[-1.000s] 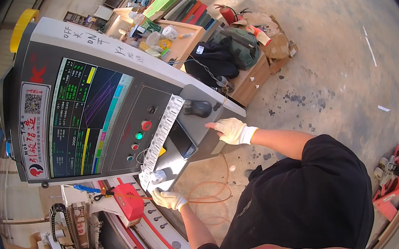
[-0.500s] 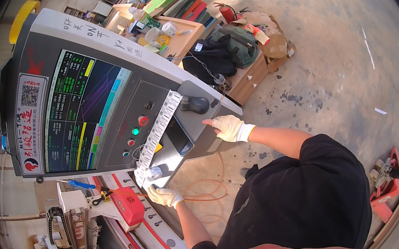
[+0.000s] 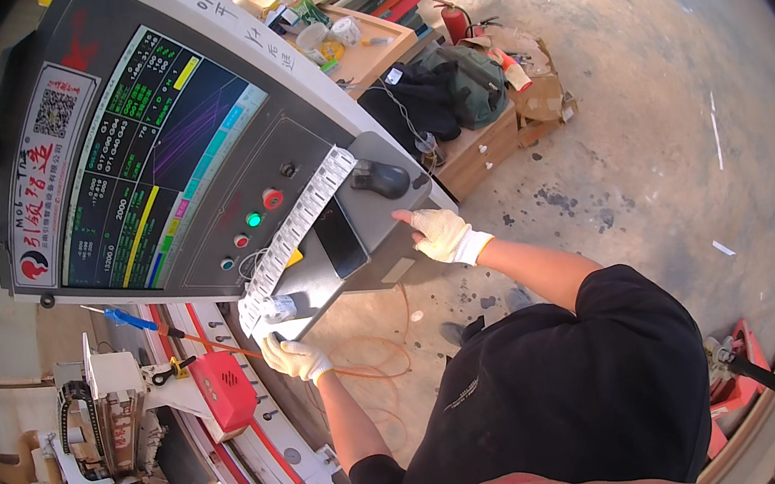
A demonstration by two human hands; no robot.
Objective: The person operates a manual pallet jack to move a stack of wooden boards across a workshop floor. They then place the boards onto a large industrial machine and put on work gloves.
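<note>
Both my hands wear pale gloves with bare fingertips showing. My left hand [image 3: 295,358] is at the left corner of the console's grey ledge [image 3: 311,296]; its fingertips are partly hidden there, and I cannot make out whether they grip anything. Beside it sits a small whitish object [image 3: 277,308]. My right hand [image 3: 445,235] is at the ledge's right edge, fingers apart, one stretched toward the black mouse [image 3: 380,180] without touching it. Between the hands lie a dark phone [image 3: 341,242] and a long white strip with key-like rows [image 3: 299,237], perhaps a keyboard, along the panel.
The console's screen [image 3: 157,165] is lit, with round buttons [image 3: 254,220] beside it. A machine with a red cover [image 3: 224,393] stands at lower left, and an orange hose [image 3: 380,372] coils on the floor. Cluttered desk [image 3: 390,41], bags [image 3: 455,86], cartons [image 3: 539,90] and fire extinguisher [image 3: 454,23] lie beyond.
The whole view has shifted slightly, with the console and machine further left and the console tilted more. Figures on the screen differ. Both hands stay by the ledge.
</note>
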